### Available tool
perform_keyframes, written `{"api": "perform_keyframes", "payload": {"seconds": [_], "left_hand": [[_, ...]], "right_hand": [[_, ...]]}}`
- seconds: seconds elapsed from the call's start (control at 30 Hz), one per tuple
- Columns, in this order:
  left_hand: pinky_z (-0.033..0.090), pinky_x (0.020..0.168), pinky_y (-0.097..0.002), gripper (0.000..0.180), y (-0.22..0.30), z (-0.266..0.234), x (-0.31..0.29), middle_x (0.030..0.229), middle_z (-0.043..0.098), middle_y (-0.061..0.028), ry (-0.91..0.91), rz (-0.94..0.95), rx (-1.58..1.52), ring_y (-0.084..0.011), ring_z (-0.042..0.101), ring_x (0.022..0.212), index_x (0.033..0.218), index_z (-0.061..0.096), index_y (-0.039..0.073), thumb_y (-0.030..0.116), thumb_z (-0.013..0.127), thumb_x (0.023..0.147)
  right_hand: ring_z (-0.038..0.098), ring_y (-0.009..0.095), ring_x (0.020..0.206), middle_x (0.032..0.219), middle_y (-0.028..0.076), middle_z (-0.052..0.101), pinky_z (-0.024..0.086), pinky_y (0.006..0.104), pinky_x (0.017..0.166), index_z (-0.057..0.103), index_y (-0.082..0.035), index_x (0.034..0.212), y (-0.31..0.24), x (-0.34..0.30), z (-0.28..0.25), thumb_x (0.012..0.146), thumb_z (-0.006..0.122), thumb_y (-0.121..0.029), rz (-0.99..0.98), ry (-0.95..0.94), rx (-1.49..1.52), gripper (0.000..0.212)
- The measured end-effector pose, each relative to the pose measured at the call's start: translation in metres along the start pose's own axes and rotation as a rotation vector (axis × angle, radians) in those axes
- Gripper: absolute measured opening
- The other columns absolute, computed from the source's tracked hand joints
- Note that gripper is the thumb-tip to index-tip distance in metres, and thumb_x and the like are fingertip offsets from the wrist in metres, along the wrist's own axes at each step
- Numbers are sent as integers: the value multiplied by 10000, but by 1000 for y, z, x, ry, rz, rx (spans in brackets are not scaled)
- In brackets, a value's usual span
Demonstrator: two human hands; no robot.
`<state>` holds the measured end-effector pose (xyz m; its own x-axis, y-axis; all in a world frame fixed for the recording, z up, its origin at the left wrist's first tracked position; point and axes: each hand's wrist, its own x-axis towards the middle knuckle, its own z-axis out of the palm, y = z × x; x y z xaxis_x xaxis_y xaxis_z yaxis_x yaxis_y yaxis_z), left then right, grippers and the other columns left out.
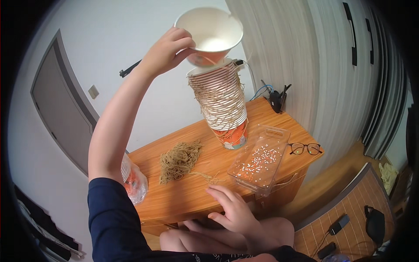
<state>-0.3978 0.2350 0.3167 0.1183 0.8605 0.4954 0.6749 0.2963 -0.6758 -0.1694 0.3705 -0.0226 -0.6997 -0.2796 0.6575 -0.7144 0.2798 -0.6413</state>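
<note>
My left hand (171,49) is raised and pinches the rim of a paper cup (211,28), white inside and orange outside. The cup is tilted so its inside shows, just above a tall stack of paper cups (220,98) on the table. Tan string winds loosely around the stack, between the rims. My right hand (236,214) hovers by the table's front edge with fingers apart, holding nothing. Close to its fingertips lie a few loose strands (209,177). A tangled heap of tan string (180,160) lies left of the stack.
A clear plastic tray (276,131) with small white and orange bits sits right of the stack. Beside it are eyeglasses (305,149); a black router (276,100) stands at the back corner. Plastic-wrapped cups (136,185) rest at the left of the wooden table (161,205).
</note>
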Motion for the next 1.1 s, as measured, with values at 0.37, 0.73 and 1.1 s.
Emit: {"api": "perform_keyframes", "payload": {"seconds": [0.37,0.73,1.1], "left_hand": [[445,820,-344,240,-22,84,-52,937,568,-99,62,-365,-348,-226,538,876,918,608,12,246,562,939],[450,819,-330,621,-21,107,-56,866,661,-121,-180,-908,-728,-183,574,833,911,647,-49,518,406,990],[428,940,-372,587,-2,107,-65,1075,683,-178,-311,-914,-733,-239,607,1035,1117,648,-43,461,364,1016]], "right_hand": [[569,325,1120,1361,174,483,498,380,912,511,-20,1312,5,-2,1,882,638,-400,-53,5,149,587],[584,302,1087,1345,158,501,504,366,892,531,-34,1294,6,0,0,849,682,-246,-1,-8,194,515],[594,300,1064,1324,158,513,509,365,890,543,-34,1270,4,0,6,844,688,-208,17,-2,198,482]]}}
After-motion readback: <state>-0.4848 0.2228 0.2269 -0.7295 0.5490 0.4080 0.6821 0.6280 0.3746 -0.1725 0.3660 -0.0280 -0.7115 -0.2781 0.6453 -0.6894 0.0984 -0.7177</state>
